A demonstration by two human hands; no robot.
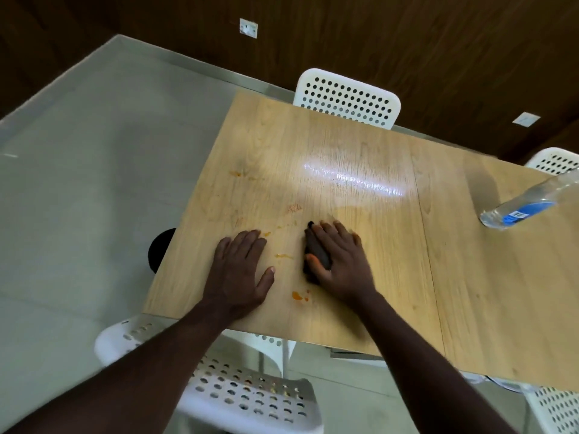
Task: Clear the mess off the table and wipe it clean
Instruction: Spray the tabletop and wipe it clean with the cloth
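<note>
A light wooden table carries several orange smears: one near the front, one between my hands, one at the far left, and a reddish patch. My right hand presses a dark cloth flat on the tabletop; most of the cloth is hidden under the palm. My left hand lies flat on the table to the left of the cloth, fingers apart, holding nothing.
A clear plastic water bottle with a blue label stands at the table's right side. White perforated chairs stand at the far edge, far right and below me. A black round object sits on the floor left of the table.
</note>
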